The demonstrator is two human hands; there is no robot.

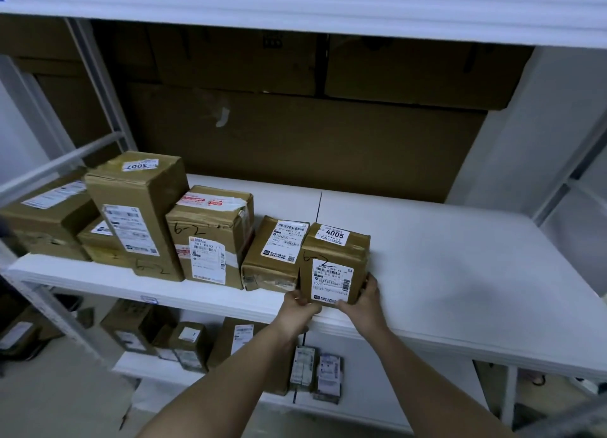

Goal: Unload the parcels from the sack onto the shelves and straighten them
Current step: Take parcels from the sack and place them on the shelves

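- The small brown tape-wrapped cardboard parcel marked 4005 (333,262) stands on the white middle shelf board (460,273), at the right end of the row and near the front edge, touching or just beside its neighbour.
- The left hand (299,306) grips its lower left front corner, fingers curled onto the box; the right hand (364,298) holds the lower right corner, thumb on the front face and the other fingers wrapped round the side.
- A two-handed hold at the bottom corners probably lets the person twist and slide the box so that it sits square (the printed label faces outward, readable from the aisle).
- The row seems built from left to right, labels forward, so each new parcel goes against the last; the right half of the board is the free space for more.
- Count on the middle shelf: six brown boxes, namely the held one, a low box with a white label (274,257), a taped box marked 6-2 (210,237), a tall box marked 3007 (139,207), and two at far left, one partly hidden.
- The lower shelf (144,368) holds roughly seven parcels, some blurred (hard to count exactly).
- The sack is not in view.
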